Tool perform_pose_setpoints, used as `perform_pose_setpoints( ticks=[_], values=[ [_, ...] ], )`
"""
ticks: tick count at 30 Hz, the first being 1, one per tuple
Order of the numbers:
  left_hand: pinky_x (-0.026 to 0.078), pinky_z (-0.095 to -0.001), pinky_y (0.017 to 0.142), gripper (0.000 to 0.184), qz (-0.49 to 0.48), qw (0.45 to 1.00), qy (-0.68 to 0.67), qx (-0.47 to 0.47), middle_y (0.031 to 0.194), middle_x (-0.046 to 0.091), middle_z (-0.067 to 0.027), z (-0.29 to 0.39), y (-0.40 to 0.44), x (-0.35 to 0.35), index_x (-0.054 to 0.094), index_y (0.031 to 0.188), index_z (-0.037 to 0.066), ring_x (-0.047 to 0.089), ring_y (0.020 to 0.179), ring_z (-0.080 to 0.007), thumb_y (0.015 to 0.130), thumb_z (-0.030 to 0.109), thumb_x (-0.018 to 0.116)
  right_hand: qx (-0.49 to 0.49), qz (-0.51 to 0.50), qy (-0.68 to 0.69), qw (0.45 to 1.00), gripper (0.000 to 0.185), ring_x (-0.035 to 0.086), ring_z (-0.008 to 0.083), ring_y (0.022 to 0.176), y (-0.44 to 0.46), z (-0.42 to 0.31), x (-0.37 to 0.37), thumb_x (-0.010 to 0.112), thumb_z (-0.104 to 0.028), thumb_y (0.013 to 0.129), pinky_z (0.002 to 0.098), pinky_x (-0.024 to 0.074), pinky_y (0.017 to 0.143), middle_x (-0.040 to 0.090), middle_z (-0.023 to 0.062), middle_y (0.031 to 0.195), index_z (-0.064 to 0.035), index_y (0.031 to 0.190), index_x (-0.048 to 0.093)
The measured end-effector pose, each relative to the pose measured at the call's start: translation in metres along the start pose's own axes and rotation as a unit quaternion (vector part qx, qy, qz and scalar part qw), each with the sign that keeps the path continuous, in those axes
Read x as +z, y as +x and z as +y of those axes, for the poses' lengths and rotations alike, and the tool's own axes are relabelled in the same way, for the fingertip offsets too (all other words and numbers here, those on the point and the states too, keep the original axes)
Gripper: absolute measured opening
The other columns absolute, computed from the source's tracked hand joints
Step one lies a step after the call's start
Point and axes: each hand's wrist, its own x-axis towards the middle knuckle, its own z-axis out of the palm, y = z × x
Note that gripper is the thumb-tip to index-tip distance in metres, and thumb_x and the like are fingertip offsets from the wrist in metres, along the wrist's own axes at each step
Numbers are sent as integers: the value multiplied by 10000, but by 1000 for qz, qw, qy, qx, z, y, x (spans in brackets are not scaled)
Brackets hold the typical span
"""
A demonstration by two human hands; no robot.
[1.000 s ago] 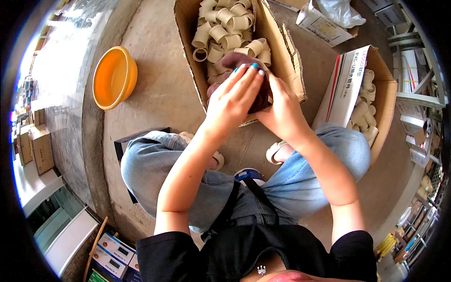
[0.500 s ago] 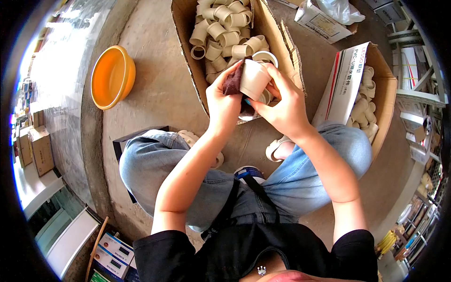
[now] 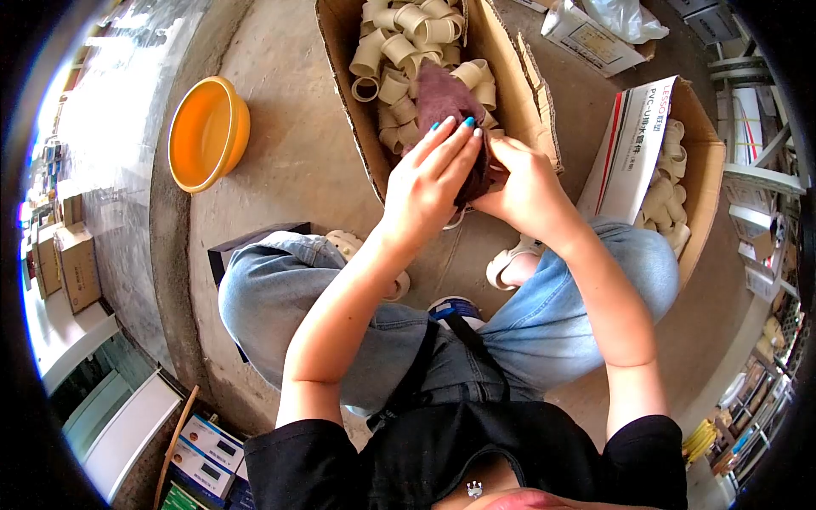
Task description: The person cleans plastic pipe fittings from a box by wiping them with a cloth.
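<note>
A dark maroon cloth (image 3: 442, 92) drapes over the pipe fitting between my hands, above the carton of fittings. My left hand (image 3: 432, 176) presses the cloth, fingers together and reaching across its top. At the cloth's right side, my right hand (image 3: 529, 183) curls its fingers around the covered fitting. Most of that fitting is hidden; a pale rim (image 3: 456, 221) peeks out below the cloth. Beneath and beyond my hands stands an open cardboard carton (image 3: 347, 110), heaped with cream plastic pipe fittings (image 3: 398, 49).
On the floor to the left sits an orange basin (image 3: 206, 136). A second open carton (image 3: 625, 153) with printed sides holds more fittings, right of my knee. Farther back, a white box (image 3: 591, 38) carries a plastic bag (image 3: 627, 19). Metal shelving (image 3: 761, 178) lines the right edge.
My left hand has turned and moved over the fitting, spreading the cloth across it. The cream fitting, plainly visible before, is now mostly covered. My right hand stays beside it.
</note>
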Motion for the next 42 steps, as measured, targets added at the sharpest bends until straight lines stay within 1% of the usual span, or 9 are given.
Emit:
perform_pose_setpoints(
  ticks=[1,8,15,19,26,31,34,37,42],
  values=[
    [450,-365,931,429,-21,1000,17,2,1193,562,-128,0,-3,3,578,1155,33,531,1120,-296,730,52,530,40,-22,2,999,559,591,370,910,0,-6,-3,737,-73,568,378,483,823,591,234,977,62,1071,533],
    [457,-366,910,531,80,972,-133,-175,1173,572,-153,11,0,6,560,1179,43,569,1057,-313,657,-37,617,21,95,89,991,607,569,375,1003,-7,2,15,715,-44,604,378,477,849,564,247,1066,53,1156,482],
    [443,-262,857,468,104,796,-432,-412,1046,641,-150,13,11,4,568,1185,23,582,951,-111,728,-81,557,21,106,190,976,614,530,261,1114,-3,-6,11,652,88,685,337,457,941,496,187,1220,47,1250,417],
    [461,-276,859,469,55,886,-267,-374,1062,641,-110,12,12,-1,591,1153,36,610,942,-162,714,-117,527,72,76,168,980,615,523,237,1128,-1,-8,11,672,38,692,340,453,944,514,179,1217,42,1255,423],
    [452,-361,930,620,-32,999,31,-17,1230,533,-147,-1,4,0,554,1190,62,552,1085,-289,581,-26,635,35,47,-30,998,608,557,406,985,-3,-7,6,719,-123,620,413,460,860,561,260,1059,56,1143,466],
    [453,-352,930,510,28,995,-71,-64,1191,571,-138,4,2,3,599,1138,56,558,1096,-294,638,-28,653,47,56,37,997,540,607,369,898,-4,-5,5,733,-117,607,389,501,786,610,235,961,69,1070,526],
    [445,-318,921,469,92,961,-184,-185,1136,606,-149,8,1,5,584,1147,22,578,1080,-253,688,-68,613,42,75,66,994,602,618,330,936,-6,0,8,748,-121,605,350,506,799,611,237,995,65,1129,517],
    [464,-259,848,403,136,820,-423,-360,1065,624,-92,15,7,1,573,1129,-26,585,941,-130,737,-110,535,12,108,127,986,629,630,266,947,-5,1,10,764,-108,619,315,508,804,611,214,1042,59,1167,502],
    [483,-273,805,422,185,618,-605,-467,983,626,-90,19,8,0,576,1104,-31,601,881,-156,704,-150,520,-35,104,125,986,674,554,234,1088,-7,-10,5,739,11,665,336,458,945,537,176,1201,67,1260,427]
  ],
)
